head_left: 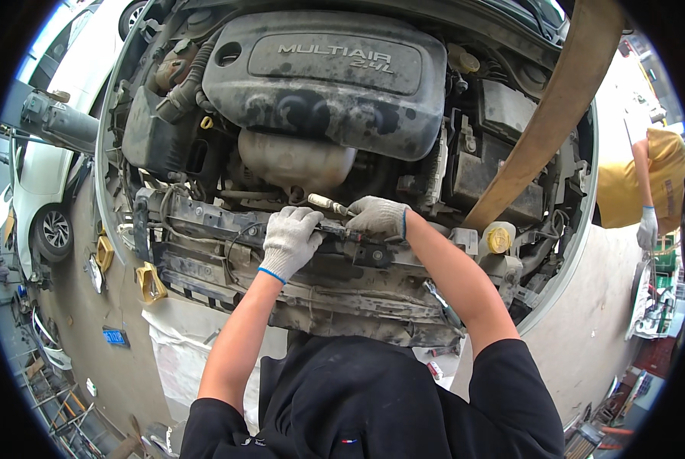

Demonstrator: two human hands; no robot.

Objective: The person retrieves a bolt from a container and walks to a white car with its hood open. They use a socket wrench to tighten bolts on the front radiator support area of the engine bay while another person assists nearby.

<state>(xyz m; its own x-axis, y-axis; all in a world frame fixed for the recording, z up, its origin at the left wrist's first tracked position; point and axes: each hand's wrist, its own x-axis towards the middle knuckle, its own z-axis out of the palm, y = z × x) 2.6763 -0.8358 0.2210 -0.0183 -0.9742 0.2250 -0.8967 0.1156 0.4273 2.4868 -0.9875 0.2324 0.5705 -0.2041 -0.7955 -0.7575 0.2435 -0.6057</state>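
My left hand (290,239), in a pale knit glove with a blue cuff, rests on the dark front crossmember (182,216) of a car. Its fingers curl over the top of the bar, and what they grip is hidden. To its right, my right hand (381,217), gloved the same way, is closed at the same bar. A tool with a pale handle (327,203) juts out leftward from its fingers; the exact kind does not show. Behind both hands sit a rusty heat shield (296,158) and the dusty black engine cover (327,73).
A ratchet-like metal tool (443,304) lies on the bumper area near my right forearm. A wide brown strap (549,126) hangs across the right side, over the battery (495,172). A yellow-capped reservoir (499,239) stands nearby. At far right shows another person's gloved hand (647,229).
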